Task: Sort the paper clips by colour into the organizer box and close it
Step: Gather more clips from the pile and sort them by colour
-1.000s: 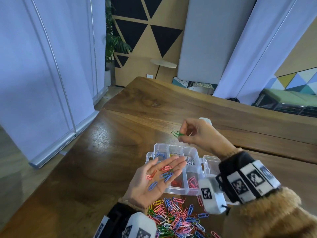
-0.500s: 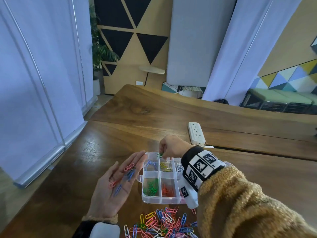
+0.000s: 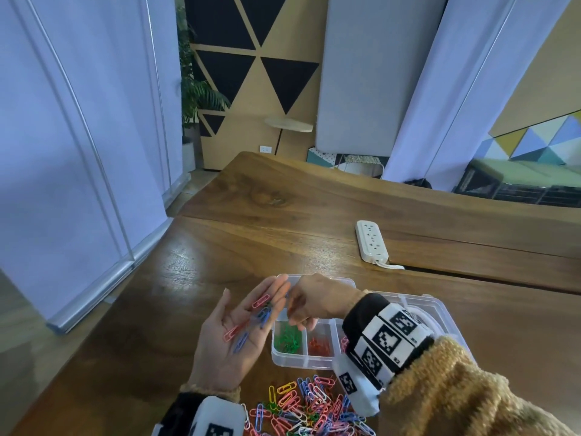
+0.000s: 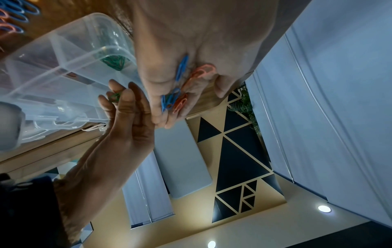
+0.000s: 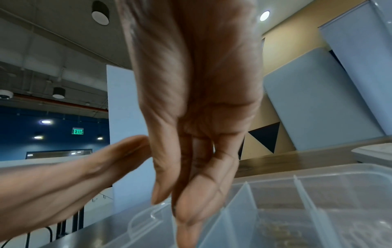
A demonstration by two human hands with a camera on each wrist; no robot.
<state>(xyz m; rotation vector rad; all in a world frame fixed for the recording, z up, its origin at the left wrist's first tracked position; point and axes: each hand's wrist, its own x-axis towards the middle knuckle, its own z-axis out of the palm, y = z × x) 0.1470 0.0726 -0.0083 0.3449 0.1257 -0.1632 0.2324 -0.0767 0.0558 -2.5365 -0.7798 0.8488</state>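
Observation:
My left hand (image 3: 251, 319) lies palm up just left of the clear organizer box (image 3: 301, 362), with pink and blue paper clips (image 3: 262, 313) resting on its straight fingers. My right hand (image 3: 300, 306) hovers over the box's left side, next to the left fingertips, its fingers bunched downward. In the left wrist view the right hand (image 4: 118, 96) pinches a green paper clip (image 4: 115, 97) beside the clips on the left hand (image 4: 176, 94). Green clips (image 3: 287, 338) fill the near-left compartment and red clips (image 3: 320, 345) the one beside it. The right wrist view hides the pinched clip.
A heap of mixed coloured clips (image 3: 301, 407) lies on the wooden table (image 3: 176, 278) in front of the box. The box's lid (image 3: 437, 309) lies open to the right. A white power strip (image 3: 371, 243) sits farther back. The table's left edge drops to the floor.
My right hand has drawn back from the box's far row to beside the left fingertips, above the green compartment. The left hand has shifted closer to the box.

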